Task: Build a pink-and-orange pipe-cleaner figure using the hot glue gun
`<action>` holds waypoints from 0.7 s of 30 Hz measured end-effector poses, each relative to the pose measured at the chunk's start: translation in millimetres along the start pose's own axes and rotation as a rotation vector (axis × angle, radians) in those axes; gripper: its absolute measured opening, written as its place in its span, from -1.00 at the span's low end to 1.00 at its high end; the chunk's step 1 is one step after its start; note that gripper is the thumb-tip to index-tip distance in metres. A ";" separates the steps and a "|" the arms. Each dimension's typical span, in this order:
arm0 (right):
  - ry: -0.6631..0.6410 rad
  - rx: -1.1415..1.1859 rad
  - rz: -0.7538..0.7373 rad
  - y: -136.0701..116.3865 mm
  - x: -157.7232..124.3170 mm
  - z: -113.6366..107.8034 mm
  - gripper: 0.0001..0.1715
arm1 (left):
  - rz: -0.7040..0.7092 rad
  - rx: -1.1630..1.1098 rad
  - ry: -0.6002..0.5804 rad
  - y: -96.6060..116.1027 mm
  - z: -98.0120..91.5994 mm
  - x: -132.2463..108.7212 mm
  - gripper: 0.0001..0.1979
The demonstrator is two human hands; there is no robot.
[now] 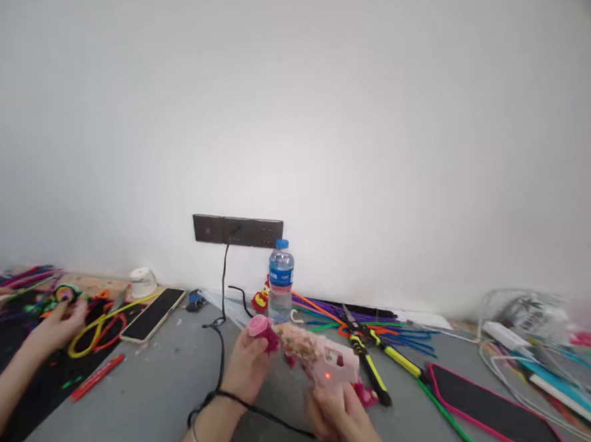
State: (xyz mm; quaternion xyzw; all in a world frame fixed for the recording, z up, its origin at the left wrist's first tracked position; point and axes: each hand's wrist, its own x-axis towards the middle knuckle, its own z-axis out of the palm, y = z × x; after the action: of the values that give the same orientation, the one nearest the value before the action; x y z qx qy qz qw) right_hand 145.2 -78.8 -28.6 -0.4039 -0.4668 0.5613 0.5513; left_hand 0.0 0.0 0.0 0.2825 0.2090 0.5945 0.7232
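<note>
A small, rounded pink and magenta piece (263,332) is held above the counter by the left hand (247,365), with the fingers closed around its side. A pale pink plastic glue gun (334,360), crusted with brownish lumps towards its nozzle and lit by a red dot, is gripped at the handle by the right hand (333,409), whose fingers are wrapped closely around it. The nozzle is pointed at the pink and magenta piece; whether the two are touching cannot be told. A thin black cable (223,279) is plugged into a dark rectangular socket panel (239,230) on the white wall and is draped across the left wrist. A clear plastic bottle with a blue cap and label (282,278) is seen upright beyond the hands, beside a small red and yellow figure (261,300). Pliers with yellow and black handles (371,371) are laid just beyond the glue gun, and a dark phone with a pink rim (489,402) is placed to the right on the grey counter (156,396). At the far left, small colourful material is handled by another person's hand (61,325).
</note>
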 end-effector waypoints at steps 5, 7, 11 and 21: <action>-0.057 -0.007 -0.018 2.2 0.6 -0.2 -0.42 | 0.003 0.046 -0.003 3.3 -2.5 1.4 -0.67; -0.068 0.002 -0.021 1.5 0.0 0.0 -0.43 | 0.012 0.084 0.014 4.0 -2.2 1.0 -0.67; -0.090 0.030 -0.020 -2.4 -1.5 0.9 -0.45 | 0.033 0.122 0.051 4.4 0.4 0.1 -0.63; -0.091 0.044 -0.016 -11.2 -3.3 4.9 -0.46 | 0.031 0.034 -0.008 3.4 -2.0 0.0 -0.67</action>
State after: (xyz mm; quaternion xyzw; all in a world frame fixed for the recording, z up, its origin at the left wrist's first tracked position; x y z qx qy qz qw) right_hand 143.4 -83.0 -16.8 -0.3621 -0.4821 0.5847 0.5428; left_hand -3.8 0.7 0.7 0.3005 0.2118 0.6006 0.7100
